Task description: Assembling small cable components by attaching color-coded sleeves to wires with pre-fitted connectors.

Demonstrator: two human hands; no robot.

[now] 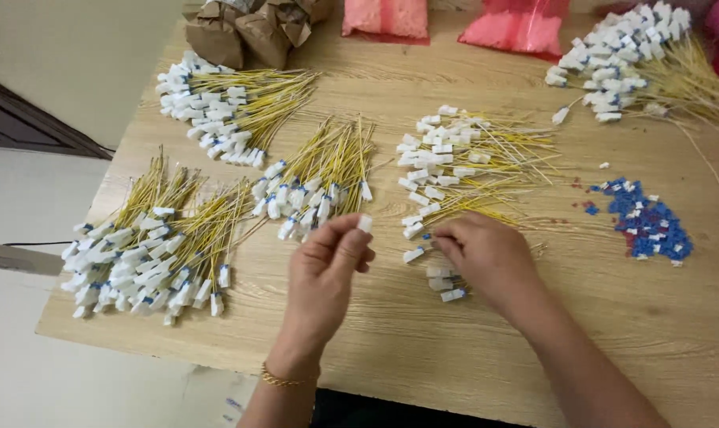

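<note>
- Between thumb and forefinger of your left hand (324, 265) sits a small white connector (365, 223), pinched and lifted just clear of the table, with the other fingers loosely curled.
- Your right hand (486, 257) rests low on the table with its fingertips closed on a small blue piece (428, 236), right at the near end of the middle pile of yellow wires (462, 170).
- Just under that hand lie a few loose white connectors (443, 283), touching the wood.
- Your left wrist carries a thin gold bracelet (280, 379).
- Beyond your left hand, a small bundle of finished wires (320, 182) fans out, white-and-blue ends toward you.
- Further left, a big heap (149, 246) lies near the table's corner, and another bundle (225, 111) sits behind it.
- To your right, well apart from the hand, a scatter of blue and white caps (649, 222) is spread flat; a further wire pile (637, 55) fills the far right corner.
- Along the far edge stand crumpled brown paper bags (248, 28) and two pink plastic bags (455, 20).
- Everything rests on a light wood-grain table (391, 349); past its left edge you see pale floor (26, 206) and a dark strip of frame or skirting (26, 123).
</note>
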